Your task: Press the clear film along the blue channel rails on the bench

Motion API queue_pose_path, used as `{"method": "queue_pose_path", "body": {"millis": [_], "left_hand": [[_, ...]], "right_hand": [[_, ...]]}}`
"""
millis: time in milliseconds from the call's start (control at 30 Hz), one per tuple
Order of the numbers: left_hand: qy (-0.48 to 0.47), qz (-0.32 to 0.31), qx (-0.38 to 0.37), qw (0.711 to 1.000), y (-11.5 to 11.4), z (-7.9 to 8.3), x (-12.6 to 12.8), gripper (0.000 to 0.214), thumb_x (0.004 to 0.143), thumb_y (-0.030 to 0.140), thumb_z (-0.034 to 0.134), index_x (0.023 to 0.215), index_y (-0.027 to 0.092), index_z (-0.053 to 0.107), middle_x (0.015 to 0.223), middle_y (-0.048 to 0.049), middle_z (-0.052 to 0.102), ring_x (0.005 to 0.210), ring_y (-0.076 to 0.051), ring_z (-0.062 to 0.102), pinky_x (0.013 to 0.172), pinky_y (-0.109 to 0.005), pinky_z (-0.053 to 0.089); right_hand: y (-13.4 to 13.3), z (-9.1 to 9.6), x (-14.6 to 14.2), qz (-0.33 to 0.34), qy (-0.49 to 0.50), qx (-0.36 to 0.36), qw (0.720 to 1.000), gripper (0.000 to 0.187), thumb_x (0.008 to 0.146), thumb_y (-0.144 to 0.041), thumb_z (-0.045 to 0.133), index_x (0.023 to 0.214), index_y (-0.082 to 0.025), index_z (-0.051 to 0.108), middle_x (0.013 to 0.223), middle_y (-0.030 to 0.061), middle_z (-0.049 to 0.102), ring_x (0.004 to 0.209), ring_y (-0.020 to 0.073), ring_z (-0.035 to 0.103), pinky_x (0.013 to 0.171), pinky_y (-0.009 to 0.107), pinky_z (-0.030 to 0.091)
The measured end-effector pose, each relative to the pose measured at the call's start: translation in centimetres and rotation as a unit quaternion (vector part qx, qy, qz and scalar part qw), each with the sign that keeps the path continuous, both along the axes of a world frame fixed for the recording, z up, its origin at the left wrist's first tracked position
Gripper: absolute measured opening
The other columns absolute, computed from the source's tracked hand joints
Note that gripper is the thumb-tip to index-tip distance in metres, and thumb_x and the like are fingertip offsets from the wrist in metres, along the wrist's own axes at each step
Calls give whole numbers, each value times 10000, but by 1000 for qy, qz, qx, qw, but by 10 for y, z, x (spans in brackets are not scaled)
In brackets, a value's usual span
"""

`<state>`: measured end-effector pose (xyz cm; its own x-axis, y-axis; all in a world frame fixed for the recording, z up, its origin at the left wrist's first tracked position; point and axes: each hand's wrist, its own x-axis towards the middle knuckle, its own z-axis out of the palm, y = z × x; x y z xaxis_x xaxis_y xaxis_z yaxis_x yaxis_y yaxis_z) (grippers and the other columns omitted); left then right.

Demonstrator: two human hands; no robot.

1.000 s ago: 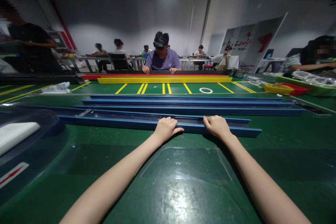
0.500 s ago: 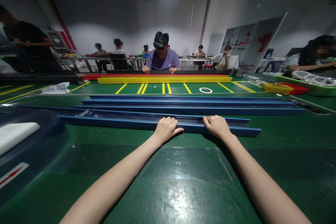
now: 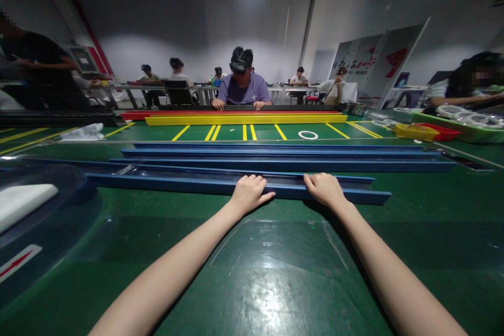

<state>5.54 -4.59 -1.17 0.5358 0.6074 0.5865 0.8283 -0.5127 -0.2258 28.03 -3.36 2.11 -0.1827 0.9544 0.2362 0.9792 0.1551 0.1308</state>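
A long blue channel strip lies across the green table, nearest to me. My left hand is closed over its near wall, fingers curled into the channel and thumb pointing right. Farther right, my right hand grips the same wall, its fingertips hidden behind the edge. Just beyond lie more blue channel strips, roughly parallel to the held one. A clear plastic film or sheet seems to lie on the table in front of my forearms.
A yellow strip and a red strip lie farther back, before a seated person. A white ring rests between yellow lines. Yellow tray and green tray stand right; a dark round object with a white block is left.
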Motion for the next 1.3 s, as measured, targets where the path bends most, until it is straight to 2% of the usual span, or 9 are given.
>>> {"method": "queue_pose_path", "body": {"millis": [700,1300], "left_hand": [[1,1,-6,1000,0,1,1,401,818,513,379,711,158,530,712,-41,575,668,-166,512,582,-287,306],[-4,-4,-8,1000,0,0,1,383,814,505,395,729,157,532,713,-45,575,680,-170,519,577,-290,308]], "right_hand": [[1,1,1,-6,13,-54,998,575,864,-389,165,743,-157,677,778,126,669,747,204,616,616,266,376],[-1,3,0,1,-1,-59,998,547,869,-349,163,762,-163,667,805,127,667,772,219,615,620,278,380]]}}
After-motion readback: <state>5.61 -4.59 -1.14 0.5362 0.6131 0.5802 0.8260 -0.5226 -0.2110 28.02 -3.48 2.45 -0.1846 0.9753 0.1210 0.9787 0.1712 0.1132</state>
